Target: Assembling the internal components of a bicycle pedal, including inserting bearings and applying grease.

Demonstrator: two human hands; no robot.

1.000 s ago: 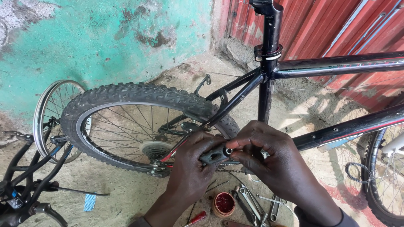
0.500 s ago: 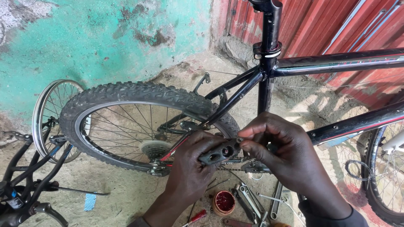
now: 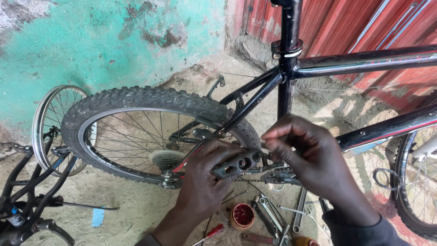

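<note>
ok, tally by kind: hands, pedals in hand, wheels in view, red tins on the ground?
Hands: 2, left hand and right hand
Bicycle pedal, gripped by the left hand, right fingers at its end: 1
Wheels: 3, tyred rear wheel, bare rim, wheel at right edge
Red grease tin: 1
Total: 7

Two hands (image 3: 209, 182), one pedal (image 3: 237, 164)

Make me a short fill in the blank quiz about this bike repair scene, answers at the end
The left hand grips a dark bicycle ____.
The wall behind the rear wheel is painted ____.
A small round ____ tin sits on the ground below the hands.
The right hand works beside the ____ bike frame.

Answers: pedal, green, red, black
</note>
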